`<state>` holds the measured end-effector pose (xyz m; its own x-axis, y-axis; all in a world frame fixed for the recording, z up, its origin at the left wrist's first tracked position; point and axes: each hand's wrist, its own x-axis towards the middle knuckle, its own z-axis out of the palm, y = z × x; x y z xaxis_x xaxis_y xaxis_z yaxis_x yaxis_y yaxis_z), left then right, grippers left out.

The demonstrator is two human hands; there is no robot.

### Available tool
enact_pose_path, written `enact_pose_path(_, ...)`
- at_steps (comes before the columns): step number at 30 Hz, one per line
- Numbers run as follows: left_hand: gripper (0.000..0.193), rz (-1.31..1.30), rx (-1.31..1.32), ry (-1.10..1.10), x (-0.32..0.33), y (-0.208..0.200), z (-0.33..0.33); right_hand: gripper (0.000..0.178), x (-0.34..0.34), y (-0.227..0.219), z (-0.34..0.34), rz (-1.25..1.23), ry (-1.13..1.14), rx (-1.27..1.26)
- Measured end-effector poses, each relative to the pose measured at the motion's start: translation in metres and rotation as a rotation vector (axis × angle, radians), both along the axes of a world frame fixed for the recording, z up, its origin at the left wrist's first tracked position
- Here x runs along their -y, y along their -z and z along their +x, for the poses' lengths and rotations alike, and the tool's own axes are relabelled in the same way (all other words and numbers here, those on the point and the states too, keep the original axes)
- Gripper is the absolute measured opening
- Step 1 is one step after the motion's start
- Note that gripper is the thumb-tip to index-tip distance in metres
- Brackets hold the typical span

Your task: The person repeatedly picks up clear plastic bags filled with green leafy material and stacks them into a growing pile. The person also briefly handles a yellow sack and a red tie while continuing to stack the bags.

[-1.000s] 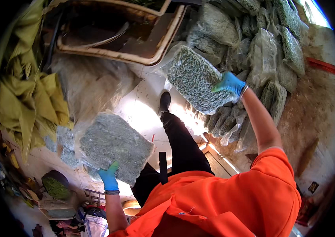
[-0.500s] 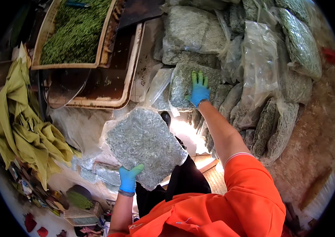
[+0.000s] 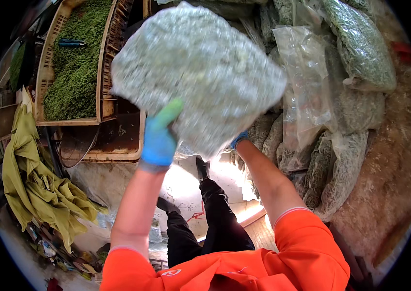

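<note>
A flat slab of pale green shreds point(image 3: 200, 72), apparently wrapped in clear plastic, hangs in the air before me, blurred by motion. My left hand point(image 3: 161, 138), in a blue glove with green fingertips, grips its near left edge; the thumb lies on top and the other fingers are hidden beneath. Most of my right hand point(image 3: 239, 140) is out of sight behind the slab's near right edge; only a bit of blue glove shows, so its fingers and any hold are hidden. Behind the slab, similar bagged packs point(image 3: 331, 97) are piled up at the right.
At the back left a crate point(image 3: 99, 87) of small green pieces, with a dark blue tool point(image 3: 72, 43) on top, sits above a brown-stained tray point(image 3: 113, 155). Olive cloth point(image 3: 35, 169) drapes down at the left. Brown matting point(image 3: 370, 184) covers the far right. My legs stand below.
My left hand has lifted the slab up and away from me, over the pile. My right hand, earlier spread flat on a pack, is now mostly hidden behind the slab.
</note>
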<state>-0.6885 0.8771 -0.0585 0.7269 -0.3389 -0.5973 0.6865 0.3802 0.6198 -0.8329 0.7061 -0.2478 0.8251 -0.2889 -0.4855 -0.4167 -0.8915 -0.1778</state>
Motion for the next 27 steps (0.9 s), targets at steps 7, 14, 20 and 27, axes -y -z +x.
enact_pose_path(7,0.040,0.257,-0.170,0.365,0.117,0.117,0.051,0.108,-0.008,-0.014,0.018,0.006,-0.019,-0.056)
enact_pose_path(14,0.030,0.286,0.021,0.167,-0.044,0.133,-0.051,0.114,0.004,-0.016,0.016,-0.064,-0.066,0.000)
enact_pose_path(20,0.037,0.768,-0.078,0.476,-0.241,0.159,-0.255,0.104,-0.011,-0.001,0.010,-0.232,-0.329,0.061)
enact_pose_path(27,0.026,0.724,-0.504,0.136,-0.338,0.108,-0.347,0.102,-0.009,0.004,-0.007,-0.109,-0.393,0.000)
